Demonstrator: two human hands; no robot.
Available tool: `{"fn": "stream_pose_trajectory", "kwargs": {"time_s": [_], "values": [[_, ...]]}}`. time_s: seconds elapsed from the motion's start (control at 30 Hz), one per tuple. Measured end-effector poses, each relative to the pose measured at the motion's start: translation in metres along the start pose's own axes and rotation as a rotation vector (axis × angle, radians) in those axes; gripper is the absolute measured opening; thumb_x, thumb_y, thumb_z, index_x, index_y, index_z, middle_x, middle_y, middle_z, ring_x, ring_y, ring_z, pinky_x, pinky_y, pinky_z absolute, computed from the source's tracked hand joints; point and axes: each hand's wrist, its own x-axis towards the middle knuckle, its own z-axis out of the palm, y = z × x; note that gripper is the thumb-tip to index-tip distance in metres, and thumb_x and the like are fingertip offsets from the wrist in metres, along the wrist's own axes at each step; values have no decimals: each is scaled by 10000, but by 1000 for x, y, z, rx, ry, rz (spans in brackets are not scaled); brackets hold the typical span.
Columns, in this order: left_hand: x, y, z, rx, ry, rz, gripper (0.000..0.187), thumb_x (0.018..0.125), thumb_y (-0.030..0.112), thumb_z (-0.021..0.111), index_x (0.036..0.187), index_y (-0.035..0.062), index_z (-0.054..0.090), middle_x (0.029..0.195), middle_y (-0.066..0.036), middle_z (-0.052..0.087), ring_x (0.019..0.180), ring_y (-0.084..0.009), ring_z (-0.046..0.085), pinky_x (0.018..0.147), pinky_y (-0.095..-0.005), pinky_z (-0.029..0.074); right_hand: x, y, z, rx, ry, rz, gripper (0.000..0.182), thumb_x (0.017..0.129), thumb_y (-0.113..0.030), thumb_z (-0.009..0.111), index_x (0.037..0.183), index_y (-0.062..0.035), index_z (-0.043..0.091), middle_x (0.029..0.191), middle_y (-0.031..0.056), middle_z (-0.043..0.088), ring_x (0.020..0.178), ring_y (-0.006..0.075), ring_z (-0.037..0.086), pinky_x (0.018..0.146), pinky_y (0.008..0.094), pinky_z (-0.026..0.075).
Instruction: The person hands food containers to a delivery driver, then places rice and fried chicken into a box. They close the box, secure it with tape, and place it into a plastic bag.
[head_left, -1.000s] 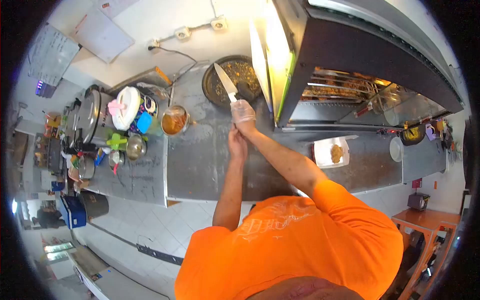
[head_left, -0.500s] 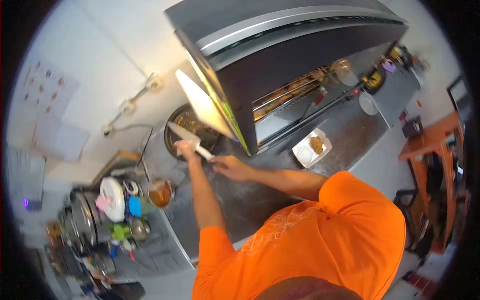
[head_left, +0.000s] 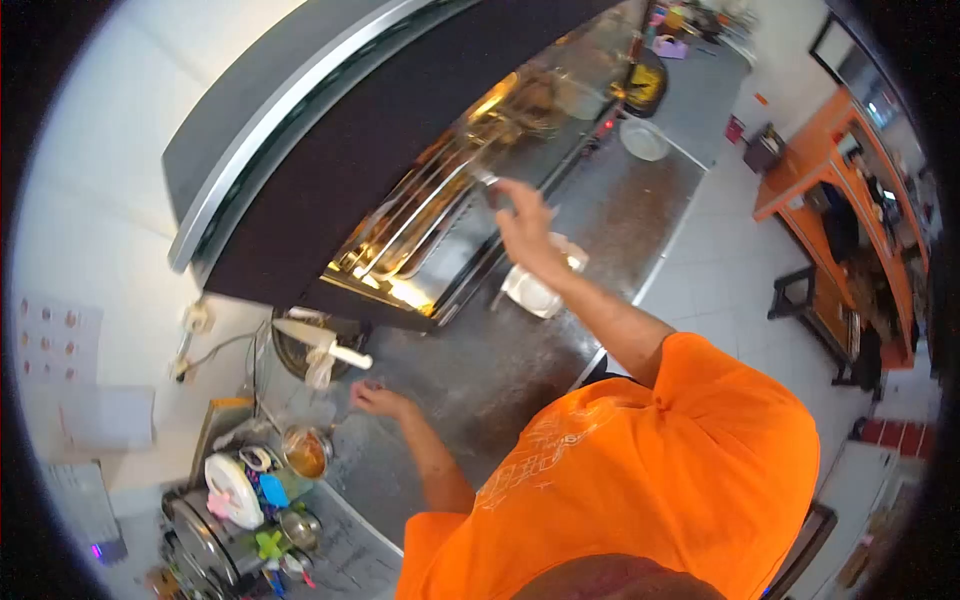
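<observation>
Head view, left to right: a bowl of orange sauce (head_left: 305,452) stands on the steel bench (head_left: 480,380) among lidded pots. Just above it a knife (head_left: 322,343) with a white handle lies across a dark round pan (head_left: 290,355), a crumpled clear glove (head_left: 320,370) beside it. The left hand (head_left: 375,398) hovers near the knife handle, its grip loosely open and holding nothing. The right hand (head_left: 522,215) reaches up to the glass front of the warming cabinet (head_left: 420,230), fingers spread, empty, above a white tray (head_left: 530,290).
</observation>
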Motion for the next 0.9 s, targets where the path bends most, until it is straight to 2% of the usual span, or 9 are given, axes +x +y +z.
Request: {"fn": "stream_pose_trajectory", "kwargs": {"time_s": [0.07,0.17,0.2,0.37,0.53,0.7,0.73,0.8,0.9], "values": [[-68,-61,0,219,-281,18,211,950,151,491,1097,12,552,1026,-79,566,913,-189,528,848,-325,440,-17,-22,0,63,-122,28,484,745,-139,552,1227,-99,578,1181,134,586,1145,334,494,989,470,332],[-181,-92,30,176,-592,-498,324,932,140,531,1215,-16,527,1091,-128,580,1028,-236,539,910,-372,441,-38,-52,-2,114,-369,39,561,750,-140,554,1307,-91,524,1223,124,552,1191,312,446,999,458,293],[-221,-90,44,222,-546,-222,355,926,151,532,1248,2,528,1131,-125,590,1042,-251,553,914,-387,455,-46,-57,1,172,-386,-12,569,752,-124,566,1318,-99,513,1245,121,550,1215,324,435,1008,470,288],[-277,-97,96,498,-609,113,333,937,166,521,1208,-25,548,1103,-139,605,1007,-262,572,895,-395,467,-65,-58,-22,115,-809,-232,617,800,-163,575,1397,-126,423,1460,170,311,1340,389,300,1063,548,315],[-278,-116,129,590,-619,306,326,948,181,510,1168,-53,568,1074,-153,620,971,-272,591,876,-402,480,-37,18,-171,209,-1208,-420,541,881,-238,572,1387,-117,427,1353,173,453,1284,362,399,1065,484,342],[-264,-156,149,502,-684,485,336,958,196,499,1128,-81,589,1046,-167,635,935,-282,610,857,-410,492,-49,175,-379,424,-1182,44,471,944,-295,572,1359,-89,487,1269,169,554,1186,315,526,1006,397,417],[-250,-188,154,-140,-800,281,418,993,259,436,1065,-107,627,1048,-187,652,874,-313,622,834,-412,505,-50,210,-420,242,-1247,326,467,940,-294,586,1347,-80,502,1269,169,571,1165,306,555,970,400,453],[-326,-92,158,785,-473,317,515,1017,329,381,1106,-122,613,1088,-209,646,893,-304,632,836,-405,511,-74,286,-498,126,-981,479,501,906,-349,630,1309,-69,530,1259,190,586,1166,314,565,956,404,467],[-350,-101,180,611,-775,54,526,1023,367,372,1204,-82,576,1182,-199,624,977,-283,638,871,-420,501,-81,364,-592,-210,-936,681,540,888,-386,617,1304,-54,527,1256,216,584,1174,371,548,990,435,440]]}}
